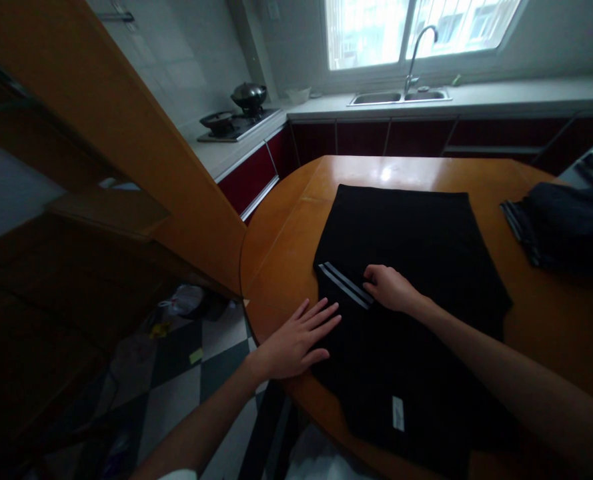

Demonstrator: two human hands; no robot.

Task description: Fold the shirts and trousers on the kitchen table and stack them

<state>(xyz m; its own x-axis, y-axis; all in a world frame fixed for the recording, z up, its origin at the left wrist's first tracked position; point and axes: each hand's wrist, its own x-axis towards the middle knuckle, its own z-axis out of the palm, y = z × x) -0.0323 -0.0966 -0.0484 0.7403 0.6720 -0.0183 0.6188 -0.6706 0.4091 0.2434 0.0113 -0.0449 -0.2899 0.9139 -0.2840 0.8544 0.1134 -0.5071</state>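
A black top lies spread flat on the wooden table, with two pale stripes across its left part and a small white label near the front edge. My left hand rests palm down with fingers spread, partly on the cloth's left edge and partly on the table. Just right of the stripes, my right hand is closed, thumb and fingers pinching the black fabric. The folds under the right fingers are too dark to make out.
The round-ended wooden table carries a pile of folded dark clothes at the right. Beyond stand a counter with a sink and a stove with pans. A wooden partition rises at the left.
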